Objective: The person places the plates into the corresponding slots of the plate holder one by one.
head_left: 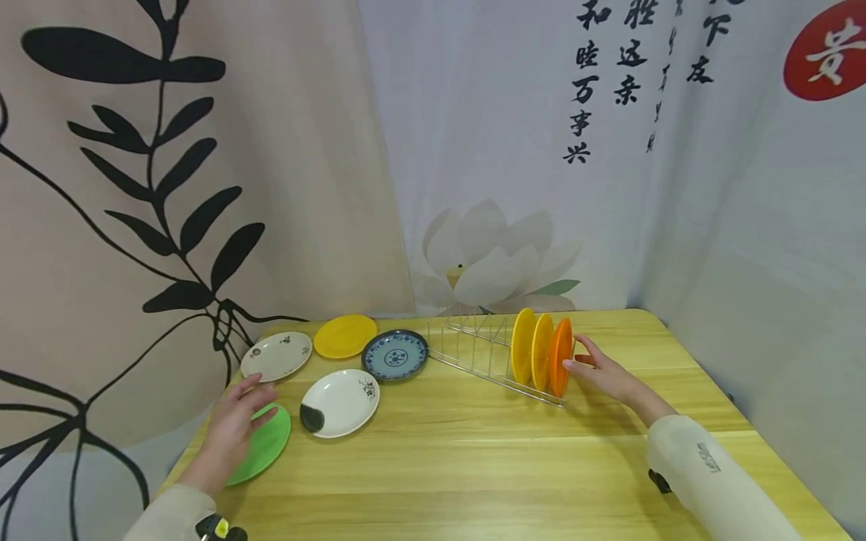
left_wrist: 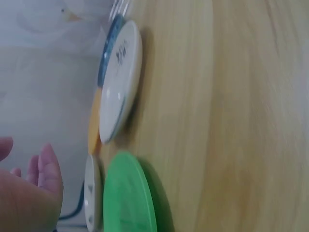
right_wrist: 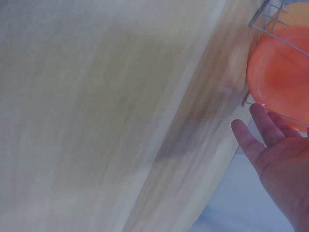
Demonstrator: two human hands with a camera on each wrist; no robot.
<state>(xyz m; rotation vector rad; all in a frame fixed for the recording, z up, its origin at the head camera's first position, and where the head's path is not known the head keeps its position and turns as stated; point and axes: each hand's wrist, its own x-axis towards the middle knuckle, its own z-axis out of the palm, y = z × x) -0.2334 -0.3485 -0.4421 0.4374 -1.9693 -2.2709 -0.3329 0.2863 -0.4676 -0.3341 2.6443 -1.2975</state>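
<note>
My right hand [head_left: 604,373] is at the right end of a wire dish rack [head_left: 473,369], beside an orange plate [head_left: 561,357] standing upright in it. Its fingers look loosely extended in the right wrist view, with a fingertip right at the orange plate's rim [right_wrist: 285,72]. Two yellow plates [head_left: 522,347] stand in the slots left of the orange one. Over on the left, my left hand [head_left: 233,424] hovers above a green plate [head_left: 271,443], hiding part of it. That hand's fingers are relaxed and hold nothing; the green plate [left_wrist: 125,198] lies flat on the table.
Around the green plate lie a white plate with a dark patch [head_left: 343,402], a white patterned plate [head_left: 277,356], a yellow plate [head_left: 345,336] and a blue patterned plate [head_left: 395,354]. Printed curtains [head_left: 304,188] hang behind the wooden table [head_left: 440,466].
</note>
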